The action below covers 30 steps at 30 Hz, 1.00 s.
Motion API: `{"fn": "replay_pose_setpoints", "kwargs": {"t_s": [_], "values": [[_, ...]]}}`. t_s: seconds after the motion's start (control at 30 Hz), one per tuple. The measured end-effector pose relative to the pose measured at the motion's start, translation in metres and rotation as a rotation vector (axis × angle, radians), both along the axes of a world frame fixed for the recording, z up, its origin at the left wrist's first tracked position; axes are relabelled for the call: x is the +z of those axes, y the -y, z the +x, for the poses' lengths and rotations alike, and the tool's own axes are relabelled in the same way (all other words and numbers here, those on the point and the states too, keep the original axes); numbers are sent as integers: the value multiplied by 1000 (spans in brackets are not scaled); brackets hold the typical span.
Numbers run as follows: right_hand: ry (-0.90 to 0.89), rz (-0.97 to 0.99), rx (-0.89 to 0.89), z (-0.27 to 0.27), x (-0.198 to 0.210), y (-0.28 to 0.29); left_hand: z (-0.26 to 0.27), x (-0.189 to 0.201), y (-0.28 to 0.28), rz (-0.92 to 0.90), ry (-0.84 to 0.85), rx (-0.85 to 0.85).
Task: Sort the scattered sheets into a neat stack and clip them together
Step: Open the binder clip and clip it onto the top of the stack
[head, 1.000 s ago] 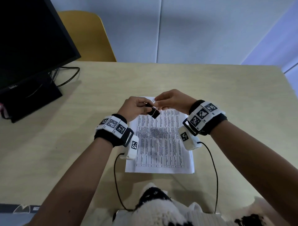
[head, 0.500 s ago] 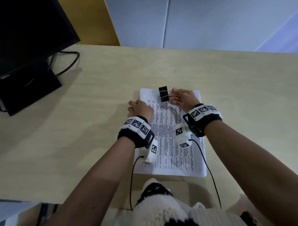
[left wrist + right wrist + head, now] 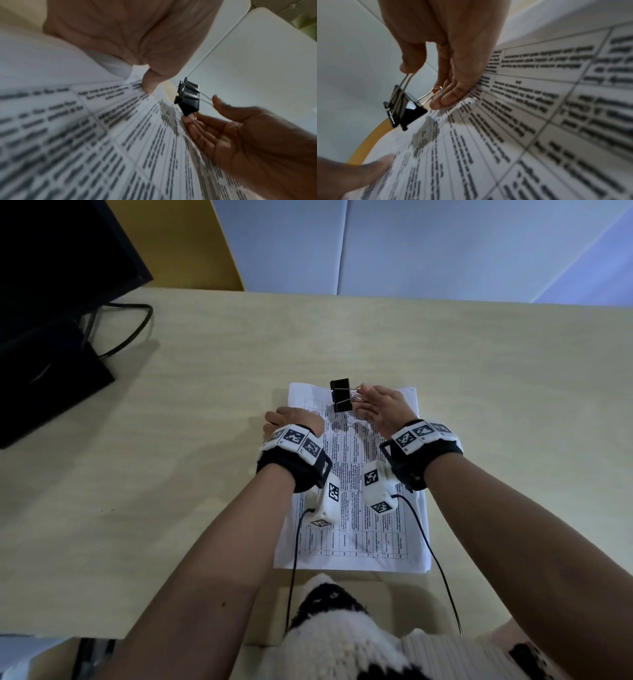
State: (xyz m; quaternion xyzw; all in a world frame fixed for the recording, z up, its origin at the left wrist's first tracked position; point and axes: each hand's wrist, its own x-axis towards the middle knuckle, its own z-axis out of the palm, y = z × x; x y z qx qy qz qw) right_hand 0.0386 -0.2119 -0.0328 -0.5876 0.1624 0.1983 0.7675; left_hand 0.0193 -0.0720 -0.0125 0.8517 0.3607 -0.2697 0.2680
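A stack of white printed sheets (image 3: 356, 525) lies flat on the wooden table (image 3: 513, 405) right in front of me. My right hand (image 3: 359, 398) pinches the wire handles of a black binder clip (image 3: 340, 395) between thumb and fingers. The clip hovers just above the sheets near their far edge, its mouth pointing left. The right wrist view shows the clip (image 3: 406, 109) tilted over the paper (image 3: 539, 121). My left hand (image 3: 291, 421) rests on the stack's left edge, thumb (image 3: 149, 83) pressing the top sheet (image 3: 85, 135). Its other fingers are hidden.
A black monitor (image 3: 51, 268) on its stand (image 3: 44, 378) fills the far left, with a black cable (image 3: 130, 333) looping behind. A yellow chair (image 3: 191, 244) stands beyond the table's far edge. Bare tabletop stretches to the right of the sheets.
The left hand let go of the clip and came down on the stack's left edge. The right hand carried the clip alone toward the sheets' far edge.
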Motion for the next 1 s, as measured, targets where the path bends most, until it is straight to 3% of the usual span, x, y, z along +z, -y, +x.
{"fn": "replay_pose_setpoints", "kwargs": {"t_s": [0.2, 0.4, 0.6, 0.77, 0.9, 1.0], "values": [[-6, 41, 9, -2, 0, 4, 7, 5, -20, -319, 7, 20], [15, -39, 31, -3, 0, 3, 1, -12, -39, -593, 238, 194], [202, -578, 285, 4, 10, -15, 5, -28, -38, -536, 373, 248], [437, -821, 258, 36, 37, -38, 5, -27, -36, -491, 382, 245], [648, -1027, 522, 56, 43, -43, 4, -31, -36, -484, 413, 220], [648, -1084, 664, 66, 39, -36, 3, -33, -35, -504, 458, 220]]}}
